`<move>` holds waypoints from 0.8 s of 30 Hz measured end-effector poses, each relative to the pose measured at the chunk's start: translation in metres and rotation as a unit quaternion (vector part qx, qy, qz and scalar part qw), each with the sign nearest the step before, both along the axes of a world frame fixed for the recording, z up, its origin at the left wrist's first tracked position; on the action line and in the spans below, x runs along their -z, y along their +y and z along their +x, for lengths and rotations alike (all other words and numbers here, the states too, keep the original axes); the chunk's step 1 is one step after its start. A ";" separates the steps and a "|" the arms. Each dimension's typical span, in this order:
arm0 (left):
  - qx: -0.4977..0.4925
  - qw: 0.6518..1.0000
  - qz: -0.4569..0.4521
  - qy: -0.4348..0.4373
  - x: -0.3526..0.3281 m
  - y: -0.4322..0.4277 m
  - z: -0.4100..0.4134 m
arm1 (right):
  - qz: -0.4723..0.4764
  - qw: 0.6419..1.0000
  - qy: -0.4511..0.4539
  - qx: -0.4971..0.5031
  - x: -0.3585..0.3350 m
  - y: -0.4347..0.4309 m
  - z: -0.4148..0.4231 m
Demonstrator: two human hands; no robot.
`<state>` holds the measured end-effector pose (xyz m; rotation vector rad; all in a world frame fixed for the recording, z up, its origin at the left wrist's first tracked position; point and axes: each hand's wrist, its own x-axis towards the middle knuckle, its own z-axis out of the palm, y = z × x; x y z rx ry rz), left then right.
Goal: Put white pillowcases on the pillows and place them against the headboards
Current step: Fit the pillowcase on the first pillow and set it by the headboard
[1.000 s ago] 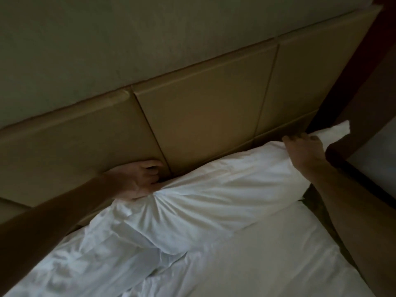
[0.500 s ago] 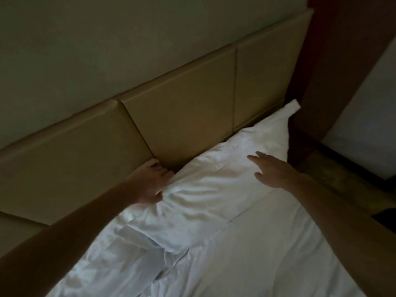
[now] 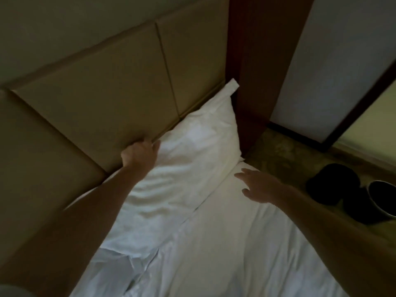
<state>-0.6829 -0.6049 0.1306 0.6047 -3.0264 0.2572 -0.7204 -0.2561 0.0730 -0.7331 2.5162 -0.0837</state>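
Note:
A pillow in a white pillowcase (image 3: 188,166) lies along the tan padded headboard (image 3: 102,99), its far corner poking up beside a dark wooden post. My left hand (image 3: 139,153) is curled at the pillow's top edge where it meets the headboard; whether it grips cloth I cannot tell. My right hand (image 3: 259,187) hovers with fingers spread over the white sheet (image 3: 235,243), just right of the pillow's lower corner, touching nothing that I can see.
A dark wooden post (image 3: 252,82) stands at the bed's far right corner. On the carpet to the right sit a dark round object (image 3: 332,185) and a dark bin with a pale rim (image 3: 383,198). Rumpled white bedding (image 3: 120,266) lies lower left.
My right hand let go of the pillow's far corner and drew back down to the sheet. My left hand stayed at the pillow's top edge and curled tighter. The view swung right.

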 end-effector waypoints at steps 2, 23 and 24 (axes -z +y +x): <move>0.010 0.999 -0.022 -0.037 0.002 0.001 -0.005 | 0.013 1.000 -0.007 0.021 0.000 0.019 -0.004; -0.043 0.990 0.074 -0.109 0.015 0.020 -0.031 | -0.160 0.949 -0.122 0.242 0.033 0.003 -0.013; -0.035 0.990 0.052 -0.129 0.016 0.018 -0.031 | -0.216 0.921 -0.137 0.295 0.031 -0.019 -0.019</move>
